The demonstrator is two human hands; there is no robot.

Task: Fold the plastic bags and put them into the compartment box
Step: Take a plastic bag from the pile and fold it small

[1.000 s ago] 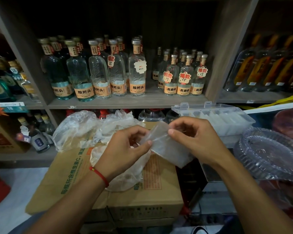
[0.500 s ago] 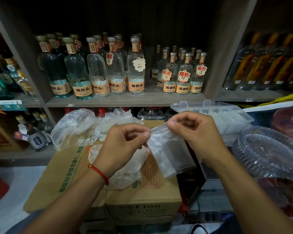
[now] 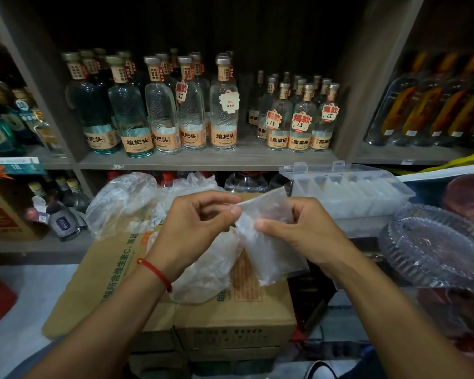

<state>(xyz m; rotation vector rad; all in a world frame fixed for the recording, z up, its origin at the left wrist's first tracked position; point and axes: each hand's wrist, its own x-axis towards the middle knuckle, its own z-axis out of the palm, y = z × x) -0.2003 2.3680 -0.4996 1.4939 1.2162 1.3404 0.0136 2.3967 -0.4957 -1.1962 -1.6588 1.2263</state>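
Plainly, the head view is the only one, and it looks down on both hands working a clear plastic bag (image 3: 271,250) held in the air above a cardboard carton (image 3: 230,318). The left hand (image 3: 195,228) has its fingers curled and pinches the bag's upper left edge between thumb and forefinger; the right hand (image 3: 298,231) pinches the bag just beside it, thumb on the near face and fingers curled behind the film. The bag hangs between the two hands, its top strip stretched from one pinch toward the other and its lower part drooping below the right palm. It looks very light, thin and limp, likely slick against itself, so it should crease only where it is pulled taut; the sensible hold is at the edges or corners, with a flat pinch rather than a grab. It seems partly folded into a narrower panel, though the transparent layers make that hard to judge. More loose bags (image 3: 126,203) lie crumpled on the carton behind and beneath the left hand. The compartment box (image 3: 348,192) stands open further back to the right, well apart from the held bag, with pale folded pieces in its slots.
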